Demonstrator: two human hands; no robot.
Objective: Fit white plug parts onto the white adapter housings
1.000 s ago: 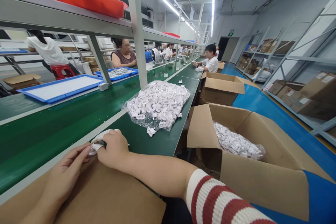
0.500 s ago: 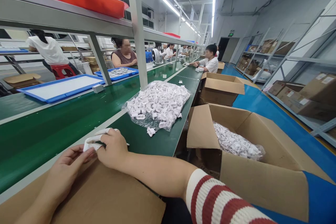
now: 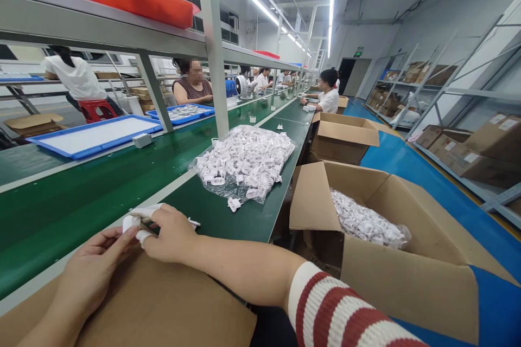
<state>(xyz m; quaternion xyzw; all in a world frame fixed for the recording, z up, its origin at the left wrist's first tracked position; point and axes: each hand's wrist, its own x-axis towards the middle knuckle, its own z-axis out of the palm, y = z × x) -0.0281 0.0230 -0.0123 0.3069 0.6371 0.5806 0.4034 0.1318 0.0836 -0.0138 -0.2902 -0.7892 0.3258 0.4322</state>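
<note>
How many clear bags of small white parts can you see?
2: one bag lies on the green bench, the other bag sits inside the open carton to the right. More may be hidden in boxes farther off.

**Our Count: Mostly Ones and Twos**

We count two bags of white parts, one bag (image 3: 246, 160) on the bench (image 3: 220, 219), one bag (image 3: 366, 219) in a carton (image 3: 407, 290); two blue-rimmed trays (image 3: 95, 136) (image 3: 183, 113) beside the belt (image 3: 93, 195); one red stool (image 3: 96, 110); and one white piece (image 3: 129, 223) in our left hand (image 3: 91, 263).
</note>
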